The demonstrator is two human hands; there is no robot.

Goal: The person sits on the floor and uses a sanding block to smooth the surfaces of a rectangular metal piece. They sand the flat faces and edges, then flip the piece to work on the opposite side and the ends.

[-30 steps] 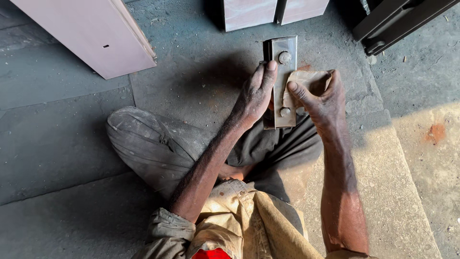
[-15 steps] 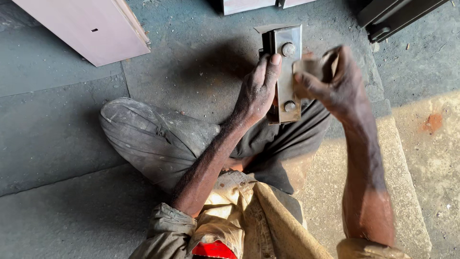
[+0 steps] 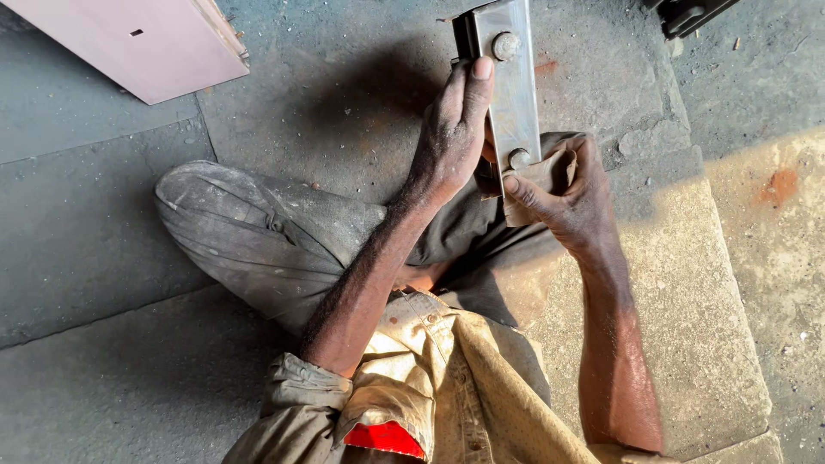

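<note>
A flat grey metal bracket [image 3: 513, 82] with two round bolt heads is held upright in front of me. My left hand [image 3: 450, 129] grips its left edge, fingers stretched up toward the upper bolt. At the lower bolt my right hand [image 3: 567, 193] is closed on a small folded brownish piece of abrasive paper or cloth [image 3: 550, 172], pressed against the bracket's lower end. My bent leg in grey trousers [image 3: 258, 232] lies under both arms.
I sit on a dusty concrete floor [image 3: 103, 258] beside a raised pale stone slab [image 3: 687, 283]. A pink painted metal panel [image 3: 137, 39] lies at the upper left. A dark metal part [image 3: 687, 13] shows at the top right.
The bracket and both hands have risen toward the top of the view. My right hand has slid down from beside the bracket to its lower bolt.
</note>
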